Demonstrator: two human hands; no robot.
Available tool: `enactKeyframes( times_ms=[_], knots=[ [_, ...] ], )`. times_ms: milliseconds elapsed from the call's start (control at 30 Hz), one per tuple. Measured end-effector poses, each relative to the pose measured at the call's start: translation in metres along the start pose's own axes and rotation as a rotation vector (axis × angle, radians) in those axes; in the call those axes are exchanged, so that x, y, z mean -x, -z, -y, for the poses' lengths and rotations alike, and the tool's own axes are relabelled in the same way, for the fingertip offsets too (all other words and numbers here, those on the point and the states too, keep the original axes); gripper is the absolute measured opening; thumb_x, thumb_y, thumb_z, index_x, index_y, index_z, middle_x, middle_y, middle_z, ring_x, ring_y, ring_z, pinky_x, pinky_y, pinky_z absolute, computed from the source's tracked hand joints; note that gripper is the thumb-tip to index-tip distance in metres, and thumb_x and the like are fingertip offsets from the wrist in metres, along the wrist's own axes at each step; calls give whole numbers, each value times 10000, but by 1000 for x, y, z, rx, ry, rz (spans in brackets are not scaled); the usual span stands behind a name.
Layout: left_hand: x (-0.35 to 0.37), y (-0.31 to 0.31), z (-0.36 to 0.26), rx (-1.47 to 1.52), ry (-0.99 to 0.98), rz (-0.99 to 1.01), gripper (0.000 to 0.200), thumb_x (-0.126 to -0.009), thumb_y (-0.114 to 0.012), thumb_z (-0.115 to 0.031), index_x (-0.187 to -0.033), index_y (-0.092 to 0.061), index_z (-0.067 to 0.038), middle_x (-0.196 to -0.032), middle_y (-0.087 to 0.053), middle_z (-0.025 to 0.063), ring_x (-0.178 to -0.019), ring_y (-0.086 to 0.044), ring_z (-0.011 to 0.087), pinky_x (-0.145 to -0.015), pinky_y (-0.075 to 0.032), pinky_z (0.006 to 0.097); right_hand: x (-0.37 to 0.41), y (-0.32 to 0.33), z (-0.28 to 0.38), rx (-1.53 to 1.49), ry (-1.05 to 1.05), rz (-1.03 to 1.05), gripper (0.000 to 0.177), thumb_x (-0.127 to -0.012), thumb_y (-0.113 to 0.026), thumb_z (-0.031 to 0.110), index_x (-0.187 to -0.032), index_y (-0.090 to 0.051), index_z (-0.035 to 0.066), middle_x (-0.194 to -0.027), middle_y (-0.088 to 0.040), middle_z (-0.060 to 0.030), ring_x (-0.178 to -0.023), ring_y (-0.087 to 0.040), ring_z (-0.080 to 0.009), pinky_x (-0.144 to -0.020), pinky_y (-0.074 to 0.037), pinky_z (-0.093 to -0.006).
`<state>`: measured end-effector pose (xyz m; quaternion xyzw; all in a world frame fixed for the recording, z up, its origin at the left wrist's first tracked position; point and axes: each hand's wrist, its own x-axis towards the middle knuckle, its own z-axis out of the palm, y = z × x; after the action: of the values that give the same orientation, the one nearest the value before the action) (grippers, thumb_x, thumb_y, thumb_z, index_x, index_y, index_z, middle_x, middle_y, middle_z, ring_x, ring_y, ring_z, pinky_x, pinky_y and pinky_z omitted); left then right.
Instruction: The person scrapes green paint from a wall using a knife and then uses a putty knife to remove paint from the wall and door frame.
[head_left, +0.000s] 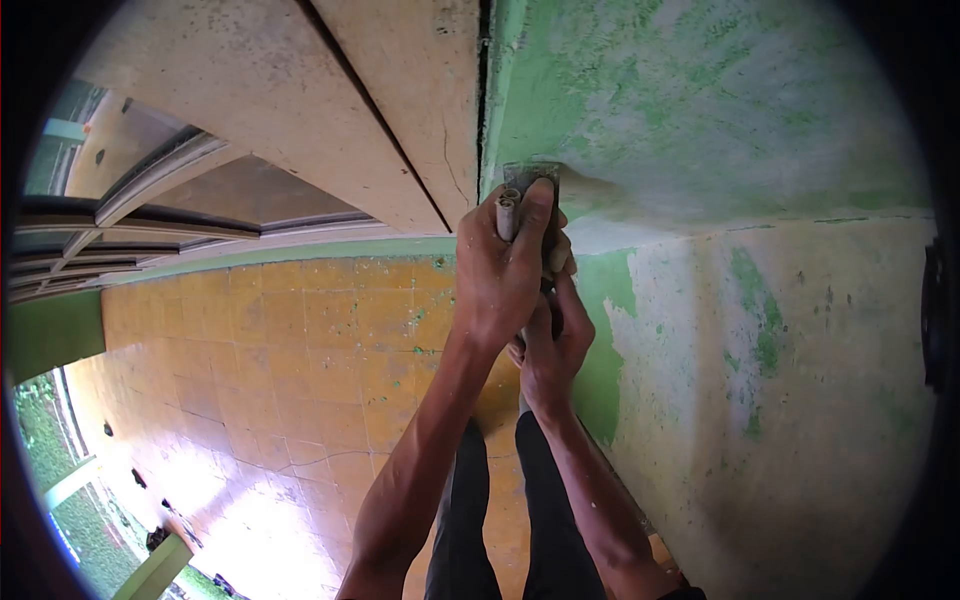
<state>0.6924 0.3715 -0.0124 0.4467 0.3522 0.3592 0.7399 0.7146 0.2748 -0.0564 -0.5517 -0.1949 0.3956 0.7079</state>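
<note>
Both my hands are closed around a scraper (545,172), its flat dull blade set against the green-painted wall (600,110) beside the wooden frame. My left hand (495,285) grips it high, close behind the blade, with the thumb laid along it. A short grey tube-like piece (507,217) sticks out by the left fingers. Lower down, my right hand (553,355) wraps round the handle, which the fingers mostly hide. Around the blade the wall shows patchy green paint and pale bare areas.
A wooden door or window frame (400,90) with glass panes stands at left. Green paint flakes (420,350) lie on the orange tiled floor (290,370). Another wall face (760,400) with peeling paint runs down the right. My legs (550,510) are below.
</note>
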Motion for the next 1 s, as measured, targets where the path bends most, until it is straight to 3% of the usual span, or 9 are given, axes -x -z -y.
enactKeyframes(
  times_ms=[333,400,1000],
  knots=[
    [-1,3,5,-61,-20,25,415,-1032,-523,-333,-768,-539,-14,-577,-512,38,-536,-551,136,-506,-468,287,-1,-4,-8,16,65,-31,455,-1000,-491,92,-1435,-412,-15,-671,-466,69,-475,-346,16,-409,-243,-199],
    [-4,3,7,-87,-2,20,365,-1026,-544,-278,-791,-518,-1,-598,-509,27,-530,-515,112,-500,-442,280,-1,-4,-9,-3,51,-42,444,-1001,-489,94,-1426,-421,-17,-670,-465,67,-473,-346,14,-406,-247,-198],
    [0,-4,-18,-66,-28,26,347,-1020,-548,-243,-792,-530,18,-605,-508,28,-544,-505,96,-503,-431,269,-5,-10,9,-60,33,-14,434,-982,-482,72,-1406,-435,-14,-660,-474,51,-460,-357,5,-400,-260,-199]
  ],
)
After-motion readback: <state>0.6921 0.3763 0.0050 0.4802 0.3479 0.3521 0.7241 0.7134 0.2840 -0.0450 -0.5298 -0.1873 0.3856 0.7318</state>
